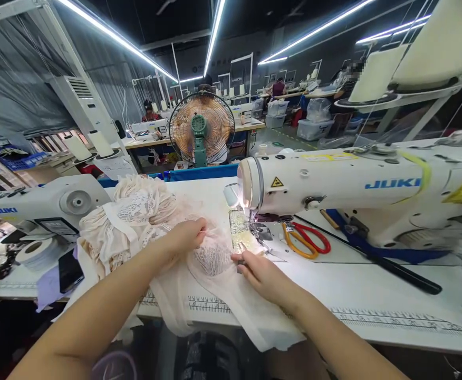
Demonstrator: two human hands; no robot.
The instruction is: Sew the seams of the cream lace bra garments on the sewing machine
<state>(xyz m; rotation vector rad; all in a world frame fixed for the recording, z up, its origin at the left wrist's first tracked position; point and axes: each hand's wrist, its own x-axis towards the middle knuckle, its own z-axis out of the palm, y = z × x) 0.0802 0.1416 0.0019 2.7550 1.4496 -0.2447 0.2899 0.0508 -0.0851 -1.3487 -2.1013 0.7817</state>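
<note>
A pale pink lace bra (214, 257) lies on the sewing table in front of the white JUKI sewing machine (278, 182), its long bands hanging over the front edge. My left hand (187, 236) is closed on the sheer fabric at the upper left of the lace cup. At the cup's right edge, my right hand (263, 275) pinches the fabric with thumb and fingers. Slim metal points show beside the right fingers; whether that hand holds them I cannot tell. The lit needle area (249, 216) is just above the right hand. A heap of similar lace pieces (136, 211) sits to the left.
Scissors with orange and red handles (304, 240) lie under the machine arm, beside a long black-handled tool (405, 272). A ruler strip (209, 304) runs along the table's front. Left are a second machine (73, 200) and a tape roll (37, 253). A fan (201, 129) stands behind.
</note>
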